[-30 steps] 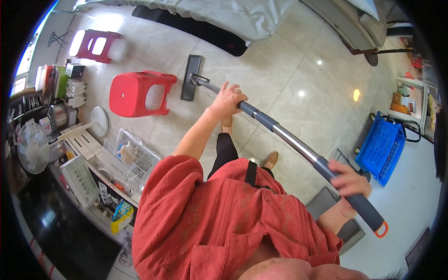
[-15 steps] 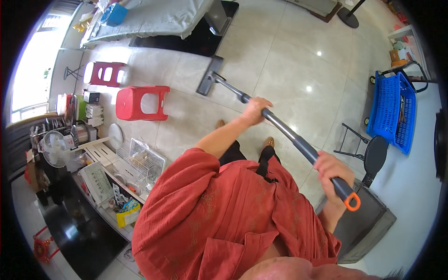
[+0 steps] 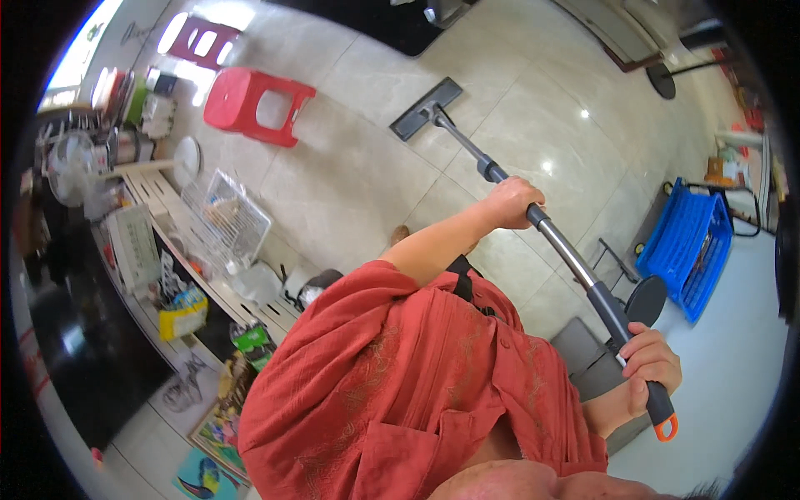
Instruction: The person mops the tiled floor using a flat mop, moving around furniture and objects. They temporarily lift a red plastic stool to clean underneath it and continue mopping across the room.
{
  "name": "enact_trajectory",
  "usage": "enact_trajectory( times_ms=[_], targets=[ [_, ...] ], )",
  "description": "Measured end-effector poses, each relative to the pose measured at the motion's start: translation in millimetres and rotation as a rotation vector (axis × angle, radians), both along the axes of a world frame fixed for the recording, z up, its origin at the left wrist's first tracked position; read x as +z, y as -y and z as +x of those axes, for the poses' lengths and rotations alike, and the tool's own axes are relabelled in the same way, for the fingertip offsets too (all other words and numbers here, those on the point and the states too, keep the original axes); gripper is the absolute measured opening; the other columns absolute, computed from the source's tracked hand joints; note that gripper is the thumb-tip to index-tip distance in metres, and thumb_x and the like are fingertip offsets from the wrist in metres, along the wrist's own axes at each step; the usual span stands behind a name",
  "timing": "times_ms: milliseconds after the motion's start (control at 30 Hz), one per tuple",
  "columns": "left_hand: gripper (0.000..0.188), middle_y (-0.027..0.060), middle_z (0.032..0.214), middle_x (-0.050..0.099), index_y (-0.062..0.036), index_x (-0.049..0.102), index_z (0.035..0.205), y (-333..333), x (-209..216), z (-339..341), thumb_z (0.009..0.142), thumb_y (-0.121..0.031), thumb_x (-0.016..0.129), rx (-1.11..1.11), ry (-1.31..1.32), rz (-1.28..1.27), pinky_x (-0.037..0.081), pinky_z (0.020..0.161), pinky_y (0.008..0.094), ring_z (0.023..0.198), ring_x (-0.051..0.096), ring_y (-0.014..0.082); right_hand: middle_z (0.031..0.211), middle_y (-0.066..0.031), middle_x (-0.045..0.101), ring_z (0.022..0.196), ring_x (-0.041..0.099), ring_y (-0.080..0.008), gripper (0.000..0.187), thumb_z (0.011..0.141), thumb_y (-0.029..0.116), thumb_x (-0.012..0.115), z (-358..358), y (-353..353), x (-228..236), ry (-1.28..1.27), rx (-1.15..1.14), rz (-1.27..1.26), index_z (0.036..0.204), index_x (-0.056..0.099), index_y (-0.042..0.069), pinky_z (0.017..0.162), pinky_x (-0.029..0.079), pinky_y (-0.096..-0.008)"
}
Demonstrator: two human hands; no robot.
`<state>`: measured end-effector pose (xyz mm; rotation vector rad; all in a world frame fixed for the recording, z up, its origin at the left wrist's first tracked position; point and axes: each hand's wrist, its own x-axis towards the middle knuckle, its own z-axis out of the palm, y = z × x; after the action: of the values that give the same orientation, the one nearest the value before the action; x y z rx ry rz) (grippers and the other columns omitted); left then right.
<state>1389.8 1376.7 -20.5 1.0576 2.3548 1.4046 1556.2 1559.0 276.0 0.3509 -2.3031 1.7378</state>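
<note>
Since half a second ago, the flat dark-headed mop swung toward frame centre-top; left hand clasps its steel pole, right hand grips the grey, orange-tipped handle.

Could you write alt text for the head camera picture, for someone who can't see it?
Seen from above, a person in a red shirt grips a long mop with both hands, left hand mid-pole, right hand near the handle end, its flat head on the tiled floor. A red stool stands nearby.
</note>
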Motion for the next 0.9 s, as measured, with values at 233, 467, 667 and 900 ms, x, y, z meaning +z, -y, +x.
enact_trajectory(
  times_ms=[233, 467, 667, 900],
  targets=[
    [0.012, 0.0089, 0.073, 0.066, -0.0087, 0.068, 0.082, 147, 12, 28, 0.072, -0.014, 0.073, 0.460, -0.057, 0.050, 0.048, 0.072, 0.0399, 0.072, 0.063, 0.0297, 0.060, -0.0057, 0.061, 0.060, 0.064, -0.0269, 0.010, 0.070, 0.011, 0.066, -77, 92, 8, 0.032, 0.502, -0.082, 0.063, 0.059, 0.008, 0.079, 0.054, -0.0479],
    [0.018, 0.0086, 0.060, 0.059, -0.0078, 0.068, 0.084, 248, 38, 76, 0.072, -0.018, 0.077, 0.724, -0.211, 0.029, 0.046, 0.056, 0.0379, 0.057, 0.059, 0.0286, 0.062, -0.0065, 0.061, 0.063, 0.067, -0.0276, 0.012, 0.070, 0.008, 0.069, -118, 164, 30, 0.134, 0.899, -0.151, 0.064, 0.059, 0.005, 0.089, 0.050, -0.0470],
    [0.031, 0.0055, 0.058, 0.056, -0.0074, 0.069, 0.096, 320, 40, 124, 0.070, -0.022, 0.080, 0.909, -0.283, 0.011, 0.046, 0.053, 0.0354, 0.054, 0.058, 0.0254, 0.072, -0.0086, 0.064, 0.075, 0.069, -0.0289, 0.011, 0.071, 0.008, 0.072, -165, 234, 21, 0.170, 1.458, -0.122, 0.074, 0.062, 0.004, 0.092, 0.049, -0.0478],
    [0.038, 0.0086, 0.062, 0.061, -0.0063, 0.068, 0.099, 351, -18, 117, 0.070, -0.027, 0.081, 0.660, -0.059, -0.059, 0.051, 0.051, 0.0360, 0.056, 0.064, 0.0288, 0.067, -0.0128, 0.061, 0.065, 0.062, -0.0304, 0.010, 0.069, 0.000, 0.069, -142, 267, 14, 0.252, 1.178, -0.177, 0.068, 0.059, 0.000, 0.074, 0.051, -0.0485]
  ],
)
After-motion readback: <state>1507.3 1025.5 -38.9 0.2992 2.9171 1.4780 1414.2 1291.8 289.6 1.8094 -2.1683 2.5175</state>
